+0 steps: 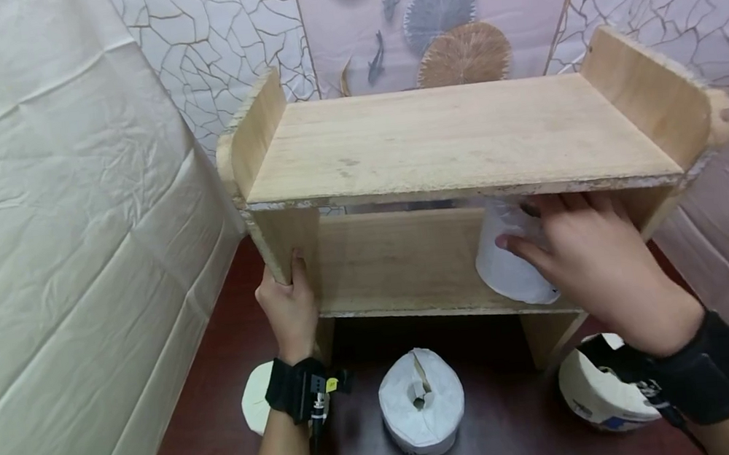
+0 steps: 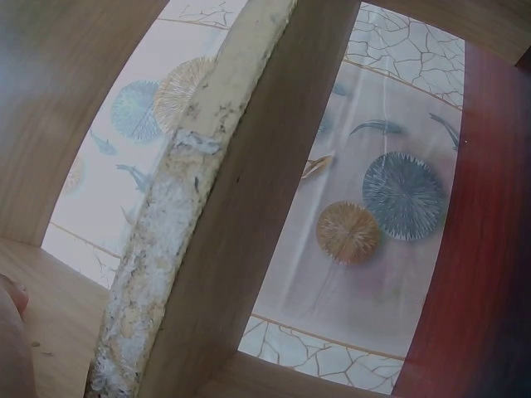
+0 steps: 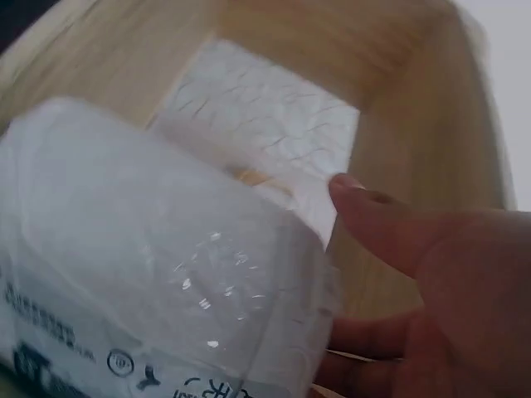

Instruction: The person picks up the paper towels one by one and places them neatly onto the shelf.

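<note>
A small wooden shelf unit stands on the dark red table. My left hand grips its left side panel, thumb on the inner face; in the left wrist view only a bit of that hand shows. On the middle board lies a white plastic-wrapped paper roll, near the right end. My right hand reaches in beside this roll. In the right wrist view its thumb is spread away from the wrapped roll, while the other fingers go partly out of sight at the roll's edge.
Another wrapped roll stands in front of the shelf, its top torn at the core. One roll is partly behind my left wrist, another under my right wrist. Patterned cloth hangs behind; pale fabric walls flank the table.
</note>
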Tool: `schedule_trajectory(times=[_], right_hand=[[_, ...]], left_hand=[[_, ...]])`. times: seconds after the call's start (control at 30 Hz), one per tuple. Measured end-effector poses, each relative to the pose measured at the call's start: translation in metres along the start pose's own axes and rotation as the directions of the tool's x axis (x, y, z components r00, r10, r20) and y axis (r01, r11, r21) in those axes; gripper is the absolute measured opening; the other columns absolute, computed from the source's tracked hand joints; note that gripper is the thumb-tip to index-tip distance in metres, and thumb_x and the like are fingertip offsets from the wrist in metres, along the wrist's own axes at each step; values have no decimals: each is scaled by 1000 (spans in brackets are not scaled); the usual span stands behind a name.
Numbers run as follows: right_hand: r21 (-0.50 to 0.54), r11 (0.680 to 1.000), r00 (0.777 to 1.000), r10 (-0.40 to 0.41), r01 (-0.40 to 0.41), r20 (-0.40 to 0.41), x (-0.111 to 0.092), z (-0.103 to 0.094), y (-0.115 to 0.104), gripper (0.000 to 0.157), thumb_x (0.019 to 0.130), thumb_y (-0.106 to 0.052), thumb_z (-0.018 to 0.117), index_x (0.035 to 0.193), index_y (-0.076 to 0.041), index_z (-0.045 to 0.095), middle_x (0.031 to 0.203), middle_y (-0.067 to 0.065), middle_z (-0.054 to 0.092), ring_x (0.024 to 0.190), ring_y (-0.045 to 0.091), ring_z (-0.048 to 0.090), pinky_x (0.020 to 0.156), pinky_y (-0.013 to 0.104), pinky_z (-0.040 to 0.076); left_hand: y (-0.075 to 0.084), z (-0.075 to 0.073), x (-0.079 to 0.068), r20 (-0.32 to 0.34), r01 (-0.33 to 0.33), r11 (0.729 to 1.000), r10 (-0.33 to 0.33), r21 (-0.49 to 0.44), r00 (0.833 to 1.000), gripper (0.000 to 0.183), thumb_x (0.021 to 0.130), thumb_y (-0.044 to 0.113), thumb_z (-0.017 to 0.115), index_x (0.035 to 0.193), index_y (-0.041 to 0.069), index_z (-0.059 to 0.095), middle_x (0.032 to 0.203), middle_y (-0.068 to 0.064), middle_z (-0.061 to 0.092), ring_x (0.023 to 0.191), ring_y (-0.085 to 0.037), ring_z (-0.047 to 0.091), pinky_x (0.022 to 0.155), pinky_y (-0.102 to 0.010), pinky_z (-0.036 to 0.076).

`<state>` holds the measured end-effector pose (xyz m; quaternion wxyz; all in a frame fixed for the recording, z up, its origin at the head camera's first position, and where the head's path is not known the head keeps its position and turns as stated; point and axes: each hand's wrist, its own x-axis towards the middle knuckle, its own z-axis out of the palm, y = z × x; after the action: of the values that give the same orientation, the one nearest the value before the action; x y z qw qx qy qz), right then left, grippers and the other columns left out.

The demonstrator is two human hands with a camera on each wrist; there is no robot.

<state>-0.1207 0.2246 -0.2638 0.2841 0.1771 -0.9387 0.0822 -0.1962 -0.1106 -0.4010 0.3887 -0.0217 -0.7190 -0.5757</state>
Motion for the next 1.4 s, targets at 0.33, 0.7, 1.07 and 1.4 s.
schedule_trajectory(times=[0.33,0.7,1.07,1.4], right_hand=[[-239,967,945,10,-93,-328,16,26,-21,47,94,-38,80,87,7,68,65,26,56,58,49,54,41,50,35],[-283,954,916,-23,-100,-400,27,38,-22,52,92,-46,80,86,2,64,53,15,41,36,34,36,35,42,25],[-230,963,958,75,-142,-276,26,36,-22,63,90,-48,81,61,-3,48,48,13,39,36,37,38,34,44,28],[-161,972,963,132,-172,-233,24,36,-19,50,95,-27,74,59,-4,48,53,14,42,40,38,41,35,43,25]], left_hand=[[-1,0,1,5,24,1000,-24,-10,1000,36,107,29,65,130,1,69,113,-19,76,96,-29,76,75,-42,57],[0,0,1,5,18,1000,-18,-25,1000,36,107,27,65,130,0,69,111,-19,77,95,-31,77,73,-40,56],[-3,1,3,15,14,998,-14,-55,1000,34,107,24,65,132,1,69,115,-17,76,99,-27,76,77,-45,58],[-3,1,4,4,-12,1000,13,-21,1000,34,107,24,64,130,0,69,112,-18,76,95,-27,76,72,-42,55]])
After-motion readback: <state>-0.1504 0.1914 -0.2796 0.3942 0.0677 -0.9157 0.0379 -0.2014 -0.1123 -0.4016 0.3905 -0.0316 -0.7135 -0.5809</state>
